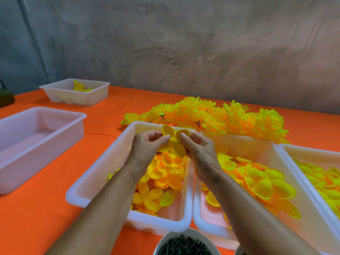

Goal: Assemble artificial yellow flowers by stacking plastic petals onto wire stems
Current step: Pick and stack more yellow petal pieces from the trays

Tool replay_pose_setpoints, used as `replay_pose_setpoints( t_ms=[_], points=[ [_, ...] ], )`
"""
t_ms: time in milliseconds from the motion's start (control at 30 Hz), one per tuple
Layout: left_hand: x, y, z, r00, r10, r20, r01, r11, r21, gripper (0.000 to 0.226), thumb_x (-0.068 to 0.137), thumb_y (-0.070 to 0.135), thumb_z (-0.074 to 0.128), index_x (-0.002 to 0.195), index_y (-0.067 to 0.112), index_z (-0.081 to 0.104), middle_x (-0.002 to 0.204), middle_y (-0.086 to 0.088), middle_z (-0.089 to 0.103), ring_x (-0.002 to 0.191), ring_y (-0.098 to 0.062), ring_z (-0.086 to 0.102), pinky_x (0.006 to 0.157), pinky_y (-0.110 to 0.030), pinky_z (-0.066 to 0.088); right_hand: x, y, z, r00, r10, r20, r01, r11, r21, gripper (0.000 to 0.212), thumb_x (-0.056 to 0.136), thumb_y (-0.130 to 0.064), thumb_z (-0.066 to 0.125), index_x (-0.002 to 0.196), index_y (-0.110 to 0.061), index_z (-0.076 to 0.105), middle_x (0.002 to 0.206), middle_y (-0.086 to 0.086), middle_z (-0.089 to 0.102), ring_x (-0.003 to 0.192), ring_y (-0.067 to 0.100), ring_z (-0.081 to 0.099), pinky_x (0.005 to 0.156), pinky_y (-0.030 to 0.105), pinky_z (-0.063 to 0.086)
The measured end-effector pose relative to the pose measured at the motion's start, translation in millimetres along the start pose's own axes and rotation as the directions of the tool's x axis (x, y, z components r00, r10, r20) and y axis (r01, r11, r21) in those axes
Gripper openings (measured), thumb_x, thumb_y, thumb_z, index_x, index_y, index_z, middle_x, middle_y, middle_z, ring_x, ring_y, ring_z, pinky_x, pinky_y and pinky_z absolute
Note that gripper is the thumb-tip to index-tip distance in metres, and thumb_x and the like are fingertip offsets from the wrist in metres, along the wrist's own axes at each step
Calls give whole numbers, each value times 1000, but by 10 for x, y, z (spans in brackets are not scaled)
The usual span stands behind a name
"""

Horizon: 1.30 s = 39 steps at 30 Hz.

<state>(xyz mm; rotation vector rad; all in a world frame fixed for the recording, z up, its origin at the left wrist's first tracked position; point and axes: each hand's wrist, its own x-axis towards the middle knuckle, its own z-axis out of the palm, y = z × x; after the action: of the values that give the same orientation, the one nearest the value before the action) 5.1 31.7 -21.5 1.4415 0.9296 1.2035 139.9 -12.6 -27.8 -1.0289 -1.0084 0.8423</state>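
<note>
Two hands (173, 144) round a petal piece (173, 141) (its centre hidden)

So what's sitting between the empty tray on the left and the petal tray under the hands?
Nothing but bare orange tablecloth, as the head view shows. That strip separates the empty tray from the petal tray; only a tiny dark speck lies on it.

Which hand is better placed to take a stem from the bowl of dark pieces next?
Probably the right hand: the bowl lies nearer under the right forearm. Both hands pinch the petal piece, so the left hand could hold it alone.
</note>
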Motion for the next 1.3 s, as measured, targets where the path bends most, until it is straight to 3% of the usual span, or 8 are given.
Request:
replay_pose_setpoints(
  t_ms=[133, 367, 500, 633, 800, 933, 1133, 1300],
  points=[
    [22, 16, -21, 997, -79, -6, 79, 996, -33, 9, 88, 16, 63, 81, 14, 67, 71, 0, 65, 61, -7, 58, 54, -20, 48, 3, 1, -9, 999, 16, 44, -16, 1000, 2, 15, 92, -15, 57, 92, -8, 70, 82, 6, 70, 76, 17, 65, 70, 29, 53],
    [19, 48, -28, 973, -140, 184, 182, 954, -239, 9, 84, 17, 62, 79, 13, 68, 59, 6, 65, 53, -5, 55, 50, -19, 45, 40, -23, -82, 969, 152, 195, -177, 976, 123, 16, 90, -14, 55, 96, -4, 67, 86, 7, 71, 78, 16, 67, 69, 25, 55],
    [41, 69, -62, 993, -107, 49, 116, 962, -247, 30, 66, 38, 69, 79, 11, 68, 59, 3, 62, 49, -9, 52, 45, -19, 43, 36, -11, -40, 983, 127, 132, -140, 986, 96, 15, 91, -11, 56, 98, -8, 68, 96, 14, 70, 88, 23, 66, 79, 33, 54],
    [40, 116, -87, 990, -88, 108, 117, 947, -298, 52, 67, 47, 62, 95, 3, 68, 60, 3, 61, 48, -7, 53, 42, -17, 42, 32, -1, 8, 995, 96, 21, -97, 993, 66, 16, 91, -6, 57, 102, 0, 66, 99, 24, 66, 88, 30, 63, 81, 41, 52],
    [1, 105, -84, 976, -103, 194, 145, 965, -217, 40, 59, 44, 70, 84, 13, 69, 68, -3, 64, 54, -10, 57, 44, -19, 47, 13, 5, 39, 998, 68, 1, -68, 997, -39, 18, 88, -6, 62, 102, 5, 64, 91, 21, 65, 80, 28, 59, 75, 40, 48],
    [9, 103, -90, 965, -129, 230, 189, 946, -262, 30, 67, 33, 68, 88, 12, 69, 76, -5, 66, 60, -12, 59, 46, -21, 51, 21, 7, 50, 996, 56, -66, -60, 997, -51, 21, 85, -5, 66, 104, -5, 58, 81, 9, 68, 64, 15, 65, 58, 26, 51],
    [-1, 78, -84, 942, -100, 319, 191, 944, -268, 25, 65, 21, 70, 89, 14, 71, 82, -3, 69, 67, -13, 63, 58, -27, 57, 1, -8, 37, 995, 33, -89, -34, 999, -12, 15, 85, -2, 65, 98, -6, 59, 90, 14, 65, 78, 19, 65, 59, 21, 53],
    [-7, 31, -75, 982, -43, 185, 69, 988, -137, 23, 64, 16, 76, 86, 17, 70, 81, -3, 67, 67, -15, 63, 58, -30, 54, -20, -5, 29, 997, 0, -77, -5, 998, -67, 23, 86, -16, 66, 108, -11, 63, 103, 9, 65, 95, 17, 64, 69, 21, 53]
  ],
)
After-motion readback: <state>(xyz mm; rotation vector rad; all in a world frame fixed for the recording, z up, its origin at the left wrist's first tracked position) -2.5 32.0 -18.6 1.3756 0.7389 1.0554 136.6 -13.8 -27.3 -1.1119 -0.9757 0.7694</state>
